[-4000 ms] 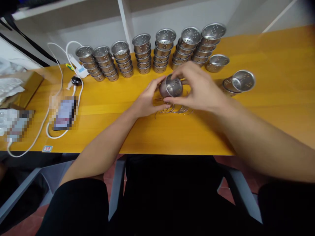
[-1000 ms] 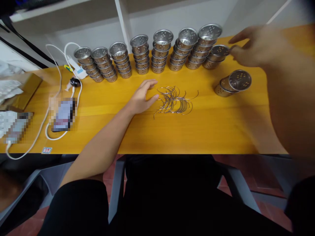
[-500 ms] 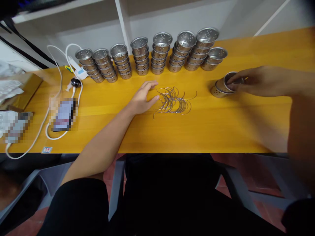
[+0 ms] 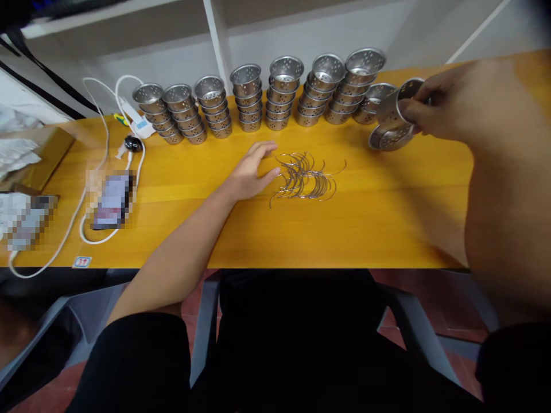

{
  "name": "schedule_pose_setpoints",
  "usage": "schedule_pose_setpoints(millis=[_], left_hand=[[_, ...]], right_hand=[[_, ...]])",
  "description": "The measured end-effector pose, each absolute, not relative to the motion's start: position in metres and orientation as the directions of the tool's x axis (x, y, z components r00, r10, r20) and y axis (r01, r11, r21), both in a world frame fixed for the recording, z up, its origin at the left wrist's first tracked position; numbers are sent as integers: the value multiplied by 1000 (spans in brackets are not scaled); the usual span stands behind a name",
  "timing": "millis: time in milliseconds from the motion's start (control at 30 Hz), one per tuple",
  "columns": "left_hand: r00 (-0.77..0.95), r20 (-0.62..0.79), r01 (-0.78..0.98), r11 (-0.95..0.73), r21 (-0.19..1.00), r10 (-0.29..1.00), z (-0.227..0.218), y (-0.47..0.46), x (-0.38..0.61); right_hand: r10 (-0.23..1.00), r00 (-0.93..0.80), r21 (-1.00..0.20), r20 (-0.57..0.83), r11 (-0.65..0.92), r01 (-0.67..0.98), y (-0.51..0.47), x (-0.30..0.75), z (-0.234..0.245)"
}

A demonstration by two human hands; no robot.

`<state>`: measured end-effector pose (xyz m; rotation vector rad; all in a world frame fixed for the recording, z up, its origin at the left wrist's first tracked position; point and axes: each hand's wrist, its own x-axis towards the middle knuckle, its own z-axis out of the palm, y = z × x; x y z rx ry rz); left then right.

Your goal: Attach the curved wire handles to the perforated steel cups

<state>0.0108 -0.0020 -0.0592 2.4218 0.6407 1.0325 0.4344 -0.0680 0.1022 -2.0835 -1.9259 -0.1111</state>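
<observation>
My right hand (image 4: 447, 106) pinches the rim of a perforated metal cup (image 4: 394, 106), tilted and raised. Just below it, another perforated cup (image 4: 390, 137) stands on the table. Left of the raised cup is a short stack of cups (image 4: 373, 103), partly hidden by it. Resting on the table, my left hand (image 4: 249, 172) is open with nothing in it, its fingers apart. Its thumb and fingertips are beside a pile of thin curved metal wires (image 4: 305, 176).
Several stacks of perforated cups (image 4: 249, 94) line the back of the yellow table (image 4: 344, 235). On the left lie a phone (image 4: 112, 201), a white cable (image 4: 81, 212), a power strip (image 4: 140, 123) and a cardboard box (image 4: 51, 155). A chair armrest (image 4: 202, 327) is below the table edge.
My right hand has lifted one cup up out of the other and moved it away from me, towards the short stack. The lower cup stays on the table. My left hand has not moved.
</observation>
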Motion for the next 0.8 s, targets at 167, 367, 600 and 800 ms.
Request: schedule_pose_setpoints(millis=[167, 367, 600, 800], left_hand=[[613, 500, 300, -766, 569, 611, -56, -5, 10], [618, 495, 269, -756, 597, 611, -51, -11, 14], [621, 541, 236, -794, 561, 567, -34, -31, 28], [600, 544, 283, -792, 541, 586, -35, -23, 24]], right_hand=[[958, 244, -434, 151, -157, 887, -69, 404, 108], [990, -17, -551, 139, 92, 829, -69, 349, 88], [883, -357, -669, 304, 464, 581, -72, 279, 37], [782, -423, -677, 458, 615, 404, -71, 288, 16]])
